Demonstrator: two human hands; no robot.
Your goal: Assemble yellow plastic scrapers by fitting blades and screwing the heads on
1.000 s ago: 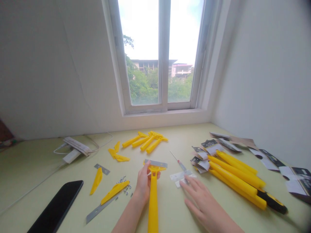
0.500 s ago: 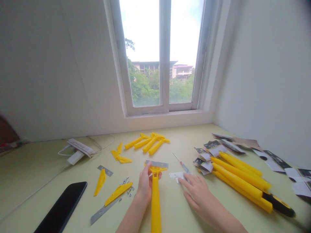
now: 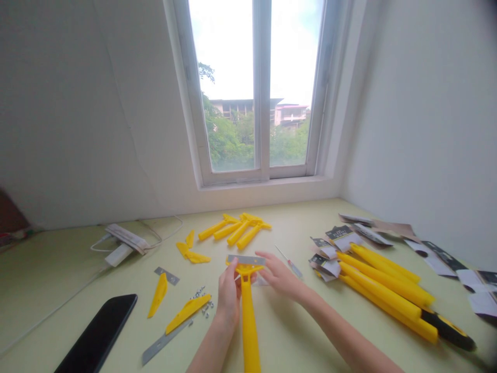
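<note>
My left hand [image 3: 228, 295] is closed around the neck of a yellow scraper [image 3: 250, 321], its thumb at the left end of the head. Across that head lies a flat grey blade [image 3: 245, 260]. At the blade's right end, the fingers of my right hand [image 3: 277, 274] close on the scraper's head; its fingertips are partly hidden. A pale, see-through piece [image 3: 262, 281] shows just under my right hand. Beyond that hand lies a small screwdriver [image 3: 294, 268]. To the left are loose screws [image 3: 207, 310], a yellow clamp plate [image 3: 188, 312] and a long grey blade [image 3: 165, 342].
Several yellow scraper heads with short handles [image 3: 240, 230] lie near the window. Yellow tubes [image 3: 382, 282] and card packaging [image 3: 344, 238] are on the right. A black phone [image 3: 99, 331], a power strip [image 3: 126, 237] with cables, and more yellow plates [image 3: 192, 254] sit on the left.
My right hand has moved left from the table, off the pale piece, to the right end of the scraper head. The left hand still holds the scraper.
</note>
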